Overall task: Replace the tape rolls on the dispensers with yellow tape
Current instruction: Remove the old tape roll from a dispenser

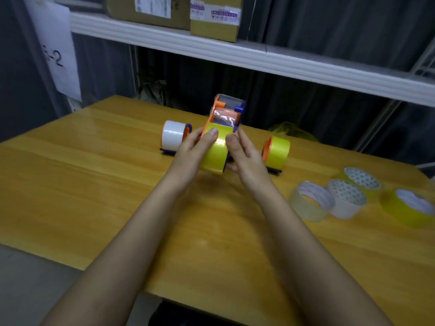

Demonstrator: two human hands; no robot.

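Scene: we look down at a wooden tabletop [106,184] with both our bare forearms reaching toward 12 o'clock.
Held dispenser: an orange and blue tape dispenser [226,116], lifted off the tabletop at centre, carrying a yellow tape roll [215,156].
Left hand [190,151]: fingers curled round the dispenser's left side, thumb pressed on the yellow roll.
Right hand [244,156]: fingers wrapped on the right side and beneath, thumb on the roll.
Other dispensers: one at 9 o'clock of our hands with a white roll [173,136]; one at 3 o'clock with a yellow roll [277,151].
Spare rolls: a clear roll [310,203], a pale roll [346,198] and two yellow spare rolls [409,205] at 4 o'clock.
Risk: we judge the tape end could stick to itself or feed crooked if our thumbs slip; the white roll is not yet swapped.
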